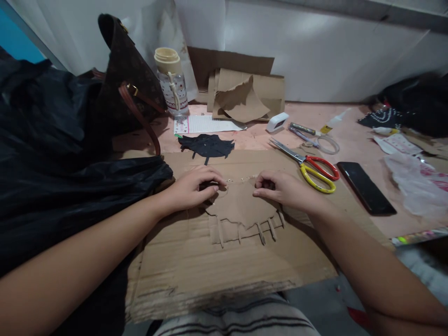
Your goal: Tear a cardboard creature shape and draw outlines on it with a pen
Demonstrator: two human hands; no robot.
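Observation:
My left hand (200, 187) is closed in a pinch above the left edge of a brown cardboard cutout (247, 205). Across from it, my right hand (276, 188) pinches over the cutout's right side. Between the fingers runs a thin strand with small shiny beads (241, 180), along the cutout's upper edge. A faint loop of the strand hangs by my left fingertips. The cutout has a wavy lower edge with several narrow strips, over a smaller cardboard piece (227, 232). All of it rests on a large cardboard sheet (182, 270).
Behind the hands lies a black cutout (208, 145). Scissors (317, 172) with red and yellow handles and a phone (366, 187) are at right. A bottle (172, 86), a brown bag (131, 70) and cardboard scraps (248, 95) stand farther back. Black plastic (70, 182) covers the left.

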